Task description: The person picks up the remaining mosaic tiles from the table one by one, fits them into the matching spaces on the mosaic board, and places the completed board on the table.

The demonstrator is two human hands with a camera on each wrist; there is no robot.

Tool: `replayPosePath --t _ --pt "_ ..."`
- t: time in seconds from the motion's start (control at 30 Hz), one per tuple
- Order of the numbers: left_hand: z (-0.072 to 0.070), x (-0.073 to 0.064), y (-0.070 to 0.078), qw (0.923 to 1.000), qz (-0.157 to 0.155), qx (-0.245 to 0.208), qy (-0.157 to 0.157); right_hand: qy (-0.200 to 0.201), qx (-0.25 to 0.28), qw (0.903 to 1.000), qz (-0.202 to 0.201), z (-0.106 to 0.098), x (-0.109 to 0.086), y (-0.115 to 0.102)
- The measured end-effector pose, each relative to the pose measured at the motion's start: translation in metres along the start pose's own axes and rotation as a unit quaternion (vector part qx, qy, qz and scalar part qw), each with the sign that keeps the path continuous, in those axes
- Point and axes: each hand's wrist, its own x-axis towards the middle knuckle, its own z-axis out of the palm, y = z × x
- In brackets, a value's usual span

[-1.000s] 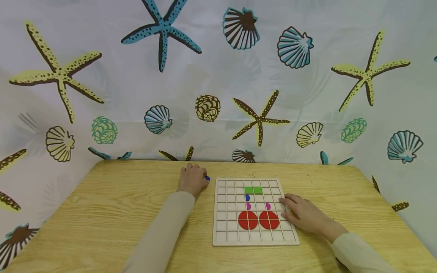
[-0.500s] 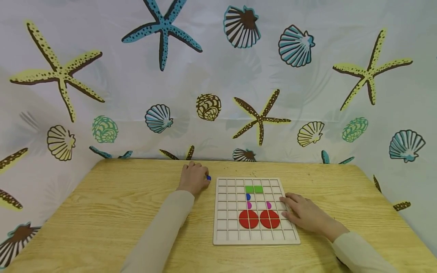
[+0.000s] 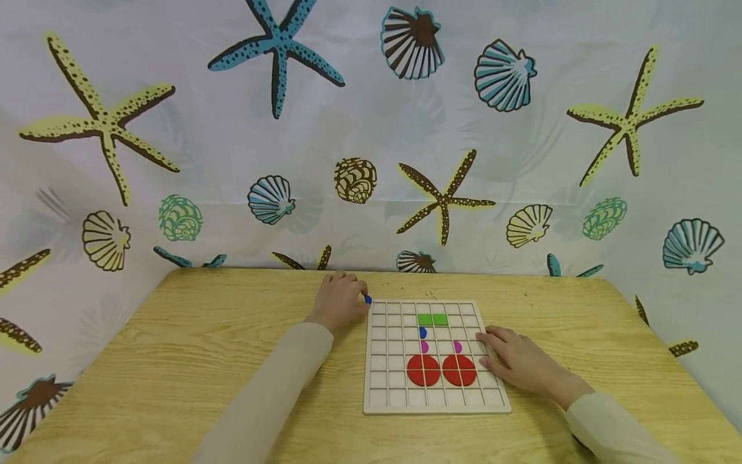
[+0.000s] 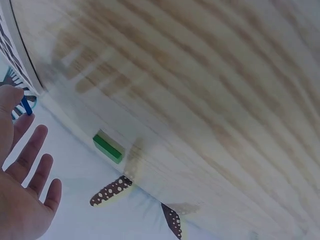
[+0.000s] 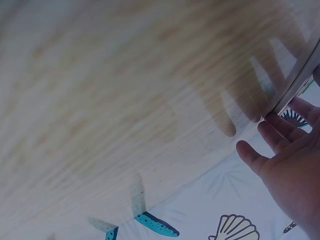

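My left hand [image 3: 338, 301] pinches a small blue piece [image 3: 368, 299] between thumb and index finger, at the top left corner of a white grid board [image 3: 385, 401]. In the left wrist view the blue piece [image 4: 26, 105] shows edge-on and the other fingers are spread. On the board lie two red circles [image 3: 416, 362] split by the grid lines, two green squares [image 3: 425, 319], a blue half-round piece [image 3: 422, 333] and two magenta half-round pieces [image 3: 425, 347]. My right hand [image 3: 518, 357] rests at the board's right edge, fingers extended and fingertips touching it.
A green block [image 4: 107, 148] lies near the table's far edge in the left wrist view; the left hand hides it in the head view. The wooden table [image 3: 191, 348] ends at a white curtain [image 3: 324, 142] printed with starfish and shells.
My left hand has moved a little to the right with the blue piece, up to the board's corner. The right hand has stayed at the board's right edge.
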Motion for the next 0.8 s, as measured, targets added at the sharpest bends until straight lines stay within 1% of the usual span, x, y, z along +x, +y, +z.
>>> replayPosePath --t 0.33,0.47,0.57,0.73,0.8 --pt "-0.002 -0.003 0.022 0.9993 0.037 -0.005 -0.007 0.004 -0.001 1.0 -0.003 0.0 0.0 0.001" --pt "-0.001 -0.003 0.031 0.9985 0.054 -0.002 -0.013 0.007 -0.002 1.0 -0.005 0.0 0.0 0.001" --pt "0.0 -0.001 0.038 0.9975 0.07 0.001 -0.011 0.006 -0.001 1.0 -0.005 0.0 0.0 0.0" --pt "0.0 -0.001 0.053 0.9954 0.096 0.003 0.006 0.004 -0.001 1.0 -0.005 0.0 0.0 0.001" --pt "-0.001 -0.001 0.059 0.9945 0.104 0.006 0.007 0.005 -0.002 1.0 -0.005 0.0 0.0 0.001"
